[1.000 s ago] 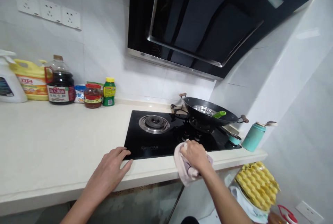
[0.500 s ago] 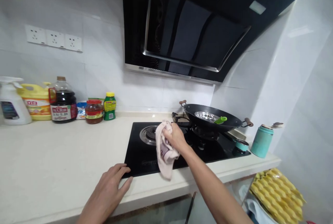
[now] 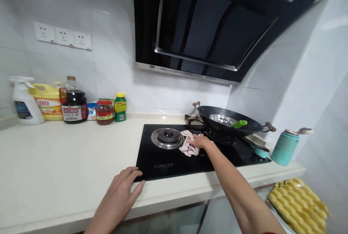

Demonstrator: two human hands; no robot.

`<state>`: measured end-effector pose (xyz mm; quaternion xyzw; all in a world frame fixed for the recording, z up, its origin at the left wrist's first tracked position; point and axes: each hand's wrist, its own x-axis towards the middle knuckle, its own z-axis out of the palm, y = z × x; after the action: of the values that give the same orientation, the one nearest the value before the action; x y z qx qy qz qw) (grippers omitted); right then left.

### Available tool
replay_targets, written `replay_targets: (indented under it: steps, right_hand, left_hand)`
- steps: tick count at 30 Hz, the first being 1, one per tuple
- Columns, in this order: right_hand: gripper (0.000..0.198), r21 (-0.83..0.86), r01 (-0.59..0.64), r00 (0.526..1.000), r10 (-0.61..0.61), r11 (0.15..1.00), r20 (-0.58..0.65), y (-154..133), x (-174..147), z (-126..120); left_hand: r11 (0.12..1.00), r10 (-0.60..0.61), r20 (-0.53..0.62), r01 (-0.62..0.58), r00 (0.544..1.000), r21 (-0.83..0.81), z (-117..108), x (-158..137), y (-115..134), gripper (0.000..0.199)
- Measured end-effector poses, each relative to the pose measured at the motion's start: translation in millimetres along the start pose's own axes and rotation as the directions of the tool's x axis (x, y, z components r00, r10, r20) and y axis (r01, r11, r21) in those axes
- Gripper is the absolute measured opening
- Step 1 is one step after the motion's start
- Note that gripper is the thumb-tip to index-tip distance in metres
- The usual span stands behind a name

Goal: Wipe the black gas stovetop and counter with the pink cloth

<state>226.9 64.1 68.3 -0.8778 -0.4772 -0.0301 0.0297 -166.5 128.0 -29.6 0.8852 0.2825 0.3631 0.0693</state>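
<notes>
Here, our right hand (image 3: 200, 141) is clamped on a cloth (image 3: 187, 148), which bunches under the fingers and spills out to their left. We have the cloth down on the black stove (image 3: 187, 170), where its left edge meets the ring of the burner (image 3: 168, 138) just left of this hand.

Beyond and to the right of the same hand, we see the wok (image 3: 232, 130) tilted slightly, with a steel strainer (image 3: 217, 119) inside and a green handle (image 3: 239, 124) reaching to its near rim. Farther right of the hand, past our forearm, sit a small teal cup (image 3: 261, 151) on the stove and, near it, a teal flask (image 3: 285, 148), its lid swung out to the right. Below these, we find yellow egg trays (image 3: 299, 205).

Nearer to us and left of the right hand, our left hand (image 3: 122, 187) rests at the stove's near left corner, fingers loosely curved, thumb spread apart from them. Beyond it, at the back of the pale counter (image 3: 67, 161), we see a green bottle (image 3: 120, 107), then, going left, a red-lidded jar (image 3: 104, 113), a packet (image 3: 92, 110), a dark sauce bottle (image 3: 74, 105), a yellow jug (image 3: 49, 103) and a white sprayer (image 3: 27, 103). High above both hands hangs the black hood (image 3: 201, 27).
</notes>
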Motion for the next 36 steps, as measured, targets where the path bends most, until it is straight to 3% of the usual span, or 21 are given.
replay_targets:
  steps: [4,10,13,18,23,28,32,34,36]
  right_hand:
    - [0.073,0.021,0.077,0.997,-0.077,0.997,-0.002,-36,-19,11]
    - [0.058,0.062,0.276,0.958,-0.269,0.959,-0.104,-95,-89,22]
    - [0.041,0.09,0.403,0.903,-0.381,0.911,-0.198,-110,-121,28]
    - [0.023,0.187,0.615,0.763,-0.518,0.766,-0.387,-117,-143,41]
    - [0.016,0.302,0.699,0.703,-0.546,0.648,-0.456,-116,-150,50]
    - [0.017,0.466,0.705,0.709,-0.515,0.535,-0.482,-115,-161,50]
    - [0.05,0.666,0.667,0.715,-0.537,0.333,-0.448,-96,-159,47]
    - [0.051,0.709,0.6,0.787,-0.431,0.371,-0.441,-83,-152,47]
    - [0.048,0.683,0.479,0.877,-0.291,0.551,-0.382,-72,-142,49]
  left_hand:
    - [1.0,0.0,-0.003,0.0,1.0,-0.003,-2,1,3,0.028]
    - [1.0,0.026,0.006,-0.026,1.0,-0.002,-5,3,5,0.026]
    - [0.999,0.032,-0.002,-0.032,0.999,0.008,-5,4,4,0.027]
    - [0.999,0.037,0.009,-0.037,0.999,0.004,-2,6,-2,0.028]
    - [0.998,0.046,0.026,-0.045,0.999,-0.036,-5,8,-3,0.027]
    - [0.993,0.001,0.048,0.005,0.999,-0.114,-12,10,6,0.031]
    - [0.951,-0.164,0.113,0.188,0.98,-0.245,-19,11,8,0.05]
    - [0.915,-0.281,0.093,0.296,0.955,-0.275,-22,15,12,0.062]
    - [0.918,-0.308,0.043,0.309,0.95,-0.25,-23,21,20,0.07]
